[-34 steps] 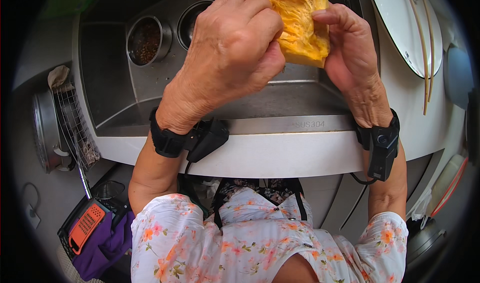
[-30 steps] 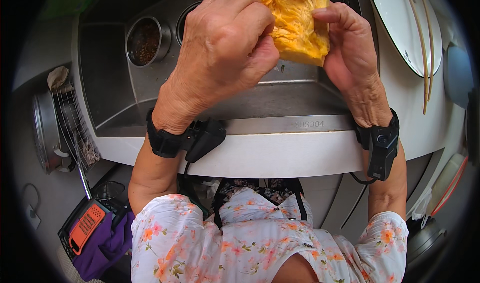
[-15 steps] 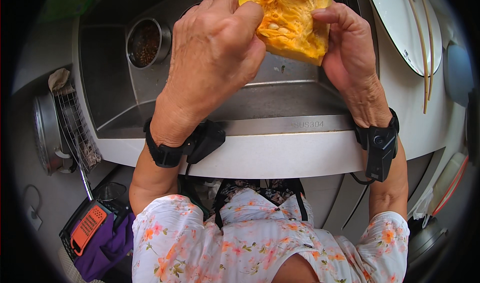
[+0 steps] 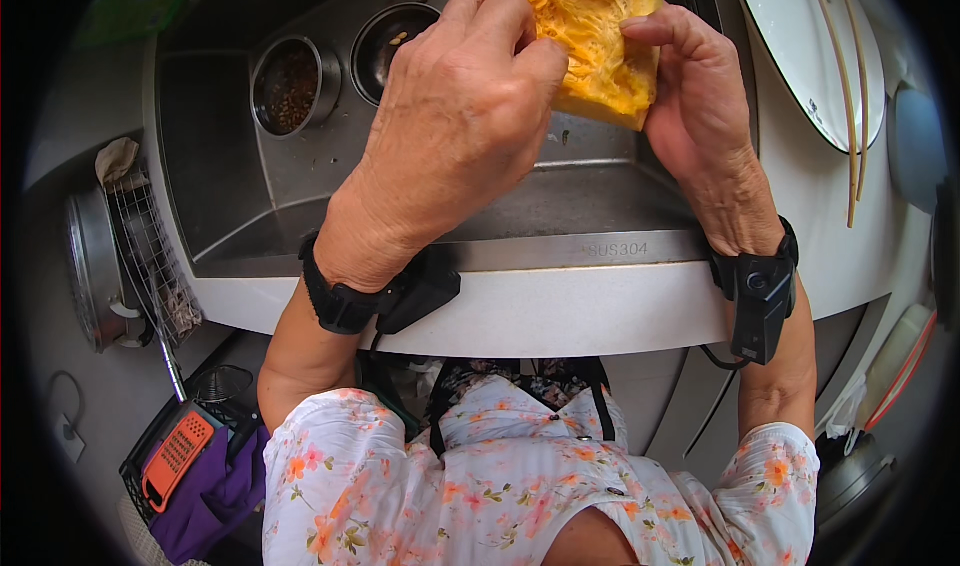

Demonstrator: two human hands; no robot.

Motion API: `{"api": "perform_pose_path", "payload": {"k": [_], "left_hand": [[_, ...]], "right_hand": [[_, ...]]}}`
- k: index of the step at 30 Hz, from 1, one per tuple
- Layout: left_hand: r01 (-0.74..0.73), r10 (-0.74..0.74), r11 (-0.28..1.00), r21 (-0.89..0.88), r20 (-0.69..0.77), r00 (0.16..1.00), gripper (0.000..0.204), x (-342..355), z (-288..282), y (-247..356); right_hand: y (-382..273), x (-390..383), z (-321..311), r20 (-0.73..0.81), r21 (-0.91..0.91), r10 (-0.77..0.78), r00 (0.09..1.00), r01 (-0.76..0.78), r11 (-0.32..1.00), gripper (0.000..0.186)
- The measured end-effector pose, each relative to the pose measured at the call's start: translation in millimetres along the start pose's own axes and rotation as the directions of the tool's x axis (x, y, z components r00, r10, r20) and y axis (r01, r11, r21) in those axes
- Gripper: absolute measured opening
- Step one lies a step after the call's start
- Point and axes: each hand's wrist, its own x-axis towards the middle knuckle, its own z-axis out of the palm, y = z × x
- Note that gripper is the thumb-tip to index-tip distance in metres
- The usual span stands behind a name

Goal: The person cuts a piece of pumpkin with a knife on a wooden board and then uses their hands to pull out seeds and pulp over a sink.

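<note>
A wedge of pumpkin [image 4: 603,41] with stringy orange flesh is held up over the metal sink [image 4: 560,206]. My right hand [image 4: 702,111] grips its right side, thumb on the inner face and palm against the rind. My left hand [image 4: 465,131] is closed, its fingertips pressed into the fibrous hollow on the wedge's left. Whatever is pinched there is hidden behind the hand. In the sink to the left, a round metal bowl [image 4: 290,86] contains seeds in brownish liquid. Beside it, partly covered by my left hand, another metal bowl [image 4: 378,51] has a few pale seeds.
Right of the sink, a white oval plate [image 4: 800,41] lies on the counter with a pair of wooden chopsticks [image 4: 852,106] across it. Below at left are a wire rack [image 4: 150,246], a metal pot [image 4: 95,266], an orange grater [image 4: 178,461] and a purple cloth [image 4: 215,501].
My left hand has moved right, deeper over the pumpkin's hollow, covering the seeds seen there before. The second bowl shows more now. My right hand has barely moved.
</note>
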Motion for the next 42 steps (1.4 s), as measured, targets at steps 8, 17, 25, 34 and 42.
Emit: {"api": "perform_pose_path", "payload": {"k": [8, 17, 25, 34, 42], "left_hand": [[-0.044, 0.024, 0.967, 0.251, 0.084, 0.996, 0.025, -2, 6, 1], [-0.061, 0.017, 0.949, 0.310, 0.143, 0.990, 0.023, -3, 6, 1], [-0.030, 0.007, 0.975, 0.222, 0.106, 0.994, 0.023, -3, 6, -1], [0.152, -0.171, 0.949, -0.276, -0.046, 0.984, 0.014, -3, -8, -14], [0.287, -0.330, 0.866, -0.409, -0.037, 0.943, 0.013, 0, -11, -11]], "right_hand": [[1, 0, 2, -0.014, 0.014, 0.000, 1.000, 0.001, 1.000, 0.019], [3, 0, 3, -0.018, 0.002, 0.006, 1.000, -0.006, 1.000, 0.017], [4, -1, -1, 0.002, -0.040, -0.015, 1.000, 0.015, 0.999, 0.017], [-3, -1, 5, -0.034, 0.007, 0.018, 0.999, -0.018, 1.000, 0.024], [0, 0, 2, -0.025, -0.030, -0.003, 1.000, 0.002, 1.000, 0.021]]}}
